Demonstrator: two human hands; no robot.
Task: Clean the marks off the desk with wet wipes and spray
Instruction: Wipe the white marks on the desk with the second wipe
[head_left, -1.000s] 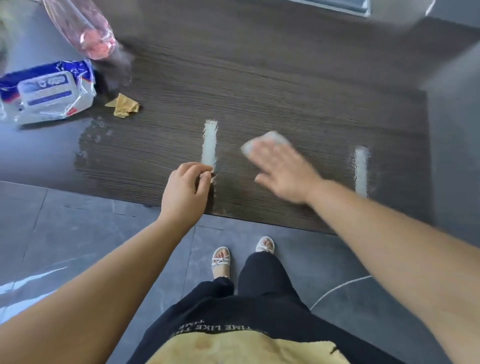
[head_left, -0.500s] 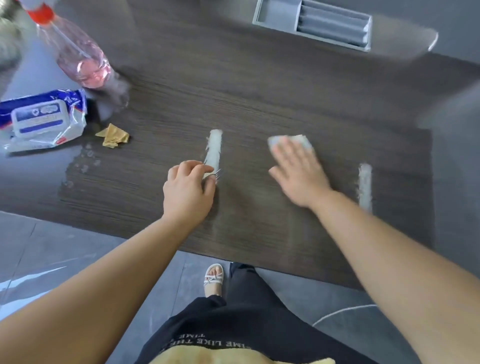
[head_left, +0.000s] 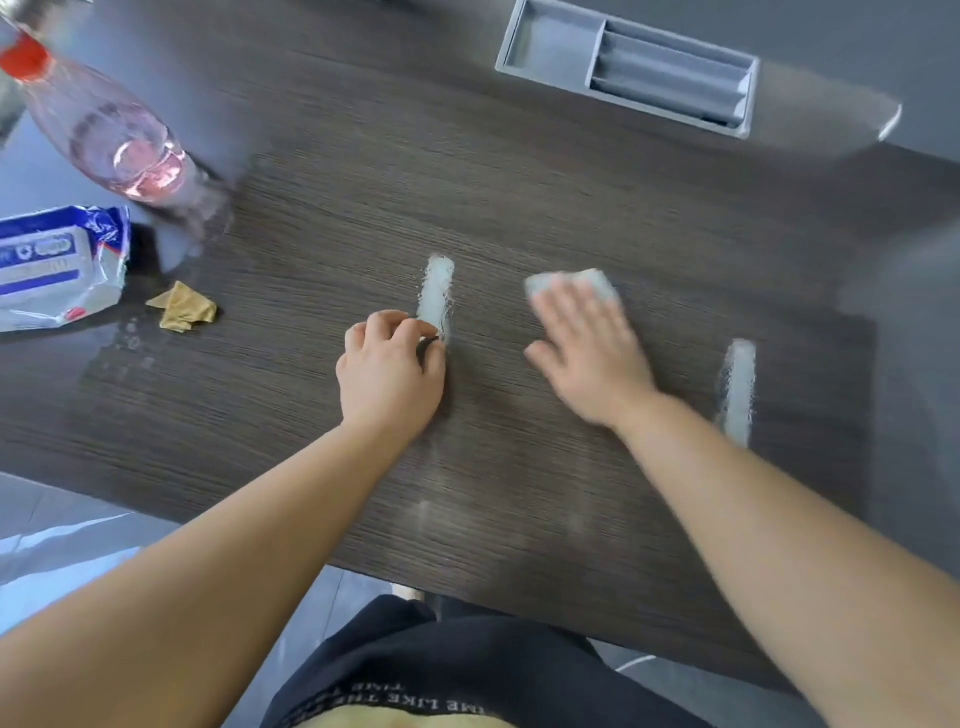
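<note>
Well, on the dark desk (head_left: 571, 208) the right hand (head_left: 587, 358) lies flat, fingers straight, pressing the wet wipe (head_left: 592, 283) just right of the left white mark (head_left: 435, 296). The left hand (head_left: 389, 374) is curled, fingertips at this mark's near end, nothing seen held. I would rub firmly along the mark, far to near.
</note>
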